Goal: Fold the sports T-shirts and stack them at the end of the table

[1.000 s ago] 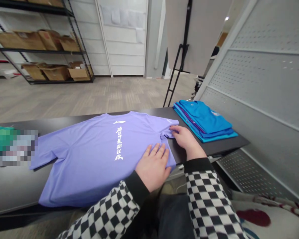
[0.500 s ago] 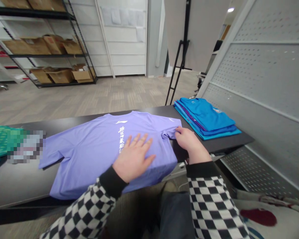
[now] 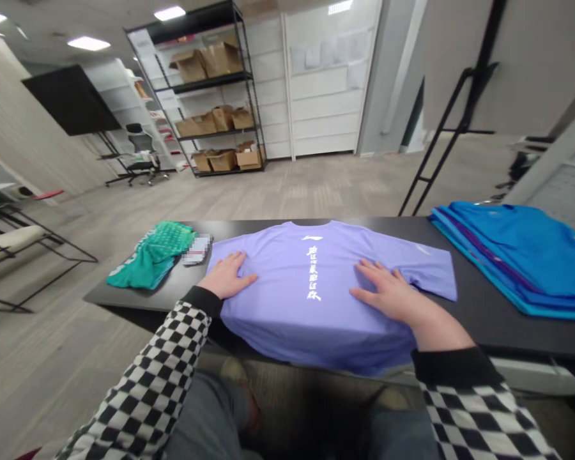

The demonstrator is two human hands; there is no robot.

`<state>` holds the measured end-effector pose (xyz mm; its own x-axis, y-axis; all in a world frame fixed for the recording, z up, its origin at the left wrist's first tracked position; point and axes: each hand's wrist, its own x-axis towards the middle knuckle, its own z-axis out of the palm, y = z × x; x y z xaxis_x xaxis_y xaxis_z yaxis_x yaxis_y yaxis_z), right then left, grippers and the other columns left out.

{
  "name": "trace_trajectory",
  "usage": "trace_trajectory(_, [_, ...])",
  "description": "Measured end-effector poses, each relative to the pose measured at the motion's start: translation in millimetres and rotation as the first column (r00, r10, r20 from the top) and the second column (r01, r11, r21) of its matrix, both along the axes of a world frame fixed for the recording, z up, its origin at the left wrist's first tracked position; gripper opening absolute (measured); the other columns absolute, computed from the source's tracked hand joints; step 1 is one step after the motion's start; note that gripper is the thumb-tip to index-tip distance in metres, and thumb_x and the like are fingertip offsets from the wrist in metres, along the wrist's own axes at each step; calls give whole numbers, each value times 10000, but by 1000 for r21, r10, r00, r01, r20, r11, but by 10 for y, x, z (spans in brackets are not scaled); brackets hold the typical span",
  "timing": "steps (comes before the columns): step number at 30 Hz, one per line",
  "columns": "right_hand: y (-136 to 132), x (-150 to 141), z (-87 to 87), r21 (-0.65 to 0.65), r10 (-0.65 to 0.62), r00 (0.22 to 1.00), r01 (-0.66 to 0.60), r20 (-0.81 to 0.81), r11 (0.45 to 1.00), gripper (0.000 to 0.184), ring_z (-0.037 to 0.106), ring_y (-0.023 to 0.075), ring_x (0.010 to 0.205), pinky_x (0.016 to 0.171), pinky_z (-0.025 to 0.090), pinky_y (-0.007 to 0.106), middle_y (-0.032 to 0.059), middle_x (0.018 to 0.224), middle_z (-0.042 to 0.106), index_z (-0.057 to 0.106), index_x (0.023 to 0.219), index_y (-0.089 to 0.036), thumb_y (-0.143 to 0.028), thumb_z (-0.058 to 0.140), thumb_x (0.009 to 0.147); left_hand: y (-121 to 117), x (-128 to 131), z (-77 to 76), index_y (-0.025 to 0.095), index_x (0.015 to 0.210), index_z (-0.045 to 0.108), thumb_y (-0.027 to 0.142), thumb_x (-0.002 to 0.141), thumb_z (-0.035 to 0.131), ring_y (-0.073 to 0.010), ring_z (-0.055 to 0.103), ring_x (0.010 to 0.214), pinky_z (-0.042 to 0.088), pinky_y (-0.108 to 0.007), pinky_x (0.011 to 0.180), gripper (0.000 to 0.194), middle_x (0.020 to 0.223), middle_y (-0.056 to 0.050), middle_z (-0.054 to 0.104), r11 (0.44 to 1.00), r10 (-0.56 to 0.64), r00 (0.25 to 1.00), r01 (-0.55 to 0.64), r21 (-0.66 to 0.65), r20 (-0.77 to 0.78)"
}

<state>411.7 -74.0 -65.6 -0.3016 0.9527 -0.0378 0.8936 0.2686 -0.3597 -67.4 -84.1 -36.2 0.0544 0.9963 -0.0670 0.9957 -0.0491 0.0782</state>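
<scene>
A lavender T-shirt (image 3: pixel 287 313) lies spread on the dark table, its white lettering facing up and its hem hanging over the front edge. My left hand (image 3: pixel 227 275) rests on the shirt's left side by the sleeve, fingers stretched out. On the right side, my right hand (image 3: pixel 388 291) lies on the fabric below the other sleeve with its fingers spread. Neither hand grips the cloth. Small wrinkles show beside the right sleeve.
A stack of folded blue and purple shirts (image 3: pixel 536 255) sits at the table's right end. Toward the left end lie a green garment (image 3: pixel 153 259) and a blurred-out item (image 3: pixel 197 249). Behind the dark table (image 3: pixel 479 319) stand a board on a black frame and shelves (image 3: pixel 215 83) with cardboard boxes.
My right hand has let go of the right sleeve and lies flat on the shirt. My left hand has moved from the shirt's middle to its left side. The view has turned left.
</scene>
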Motion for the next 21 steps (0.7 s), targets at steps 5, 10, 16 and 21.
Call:
trace_trajectory(5, [142, 263, -143, 43, -10, 1000, 11, -4, 999, 837, 307, 445, 1730, 1378, 226, 758, 124, 1838, 421, 560, 1717, -282, -682, 629, 985, -46, -132, 44, 143, 1793, 383, 797, 1057, 442, -351, 317, 1749, 265, -537, 1412, 986, 1863, -197, 350, 999, 35, 997, -37, 24, 71])
trace_trajectory(10, [159, 243, -168, 72, -30, 999, 29, 14, 997, 817, 345, 437, 1715, 1372, 261, 750, 102, 1826, 446, 588, 1689, -318, -715, 610, 975, -117, -185, -43, 134, 1815, 335, 836, 1050, 442, -433, 215, 1768, 224, -615, 1411, 1044, 1898, -211, 239, 995, 100, 995, -100, 20, 18])
trace_trajectory(16, [174, 169, -169, 107, -61, 998, 59, 22, 992, 761, 407, 459, 1679, 1338, 316, 786, 101, 1800, 486, 640, 1630, -330, -710, 618, 972, -153, -230, -99, 123, 1665, 562, 569, 1179, 289, -323, 503, 1642, 380, -493, 1356, 714, 1738, -215, 555, 938, 240, 968, -250, 241, 68])
trace_trajectory(21, [135, 130, -132, 121, -49, 999, 49, 0, 991, 748, 419, 468, 1670, 1337, 312, 782, 104, 1797, 494, 649, 1618, -306, -702, 597, 985, 164, -379, 198, 32, 1414, 737, 398, 1126, 390, -375, 731, 1360, 548, -452, 1177, 580, 1397, -291, 773, 885, 435, 898, -415, 211, -59])
